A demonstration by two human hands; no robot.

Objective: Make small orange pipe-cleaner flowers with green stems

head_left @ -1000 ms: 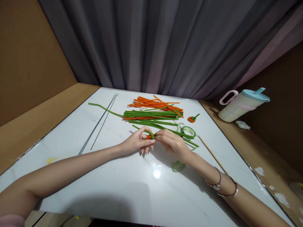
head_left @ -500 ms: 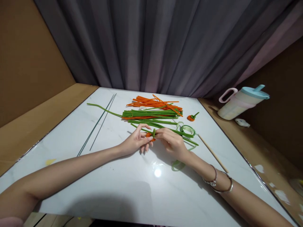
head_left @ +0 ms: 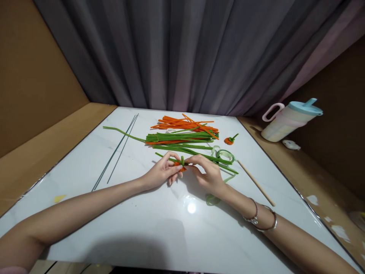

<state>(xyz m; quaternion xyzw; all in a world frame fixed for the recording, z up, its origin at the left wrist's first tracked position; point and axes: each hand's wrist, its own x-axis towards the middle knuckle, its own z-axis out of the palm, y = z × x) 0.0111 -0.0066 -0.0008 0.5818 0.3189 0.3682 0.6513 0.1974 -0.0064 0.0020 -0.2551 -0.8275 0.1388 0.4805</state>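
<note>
A small orange pipe-cleaner pumpkin (head_left: pixel 180 167) with a green stem standing up on top is held between my hands, just above the table. My left hand (head_left: pixel 163 170) is closed around its left side, thumb in front, and covers part of it. From the right, my right hand (head_left: pixel 207 173) pinches at its green top with thumb and index finger. A similar pipe-cleaner pumpkin (head_left: pixel 229 141) with a green stem lies apart, further back on the right. Behind my hands are green pipe cleaners (head_left: pixel 182 137) in a bundle and loose orange pipe cleaners (head_left: pixel 182 123).
Thin dark green wires (head_left: pixel 118 150) lie on the left of the white table (head_left: pixel 128 224). Green tape (head_left: pixel 226 155) and a wooden stick (head_left: pixel 256 183) are on the right. A tumbler (head_left: pixel 291 120) with a blue lid stands beyond the table's right edge. A grey curtain (head_left: pixel 159 53) hangs behind.
My right fingers have spread slightly and shifted on the green top of the pumpkin. My left hand keeps its hold. The whole view has shifted a little.
</note>
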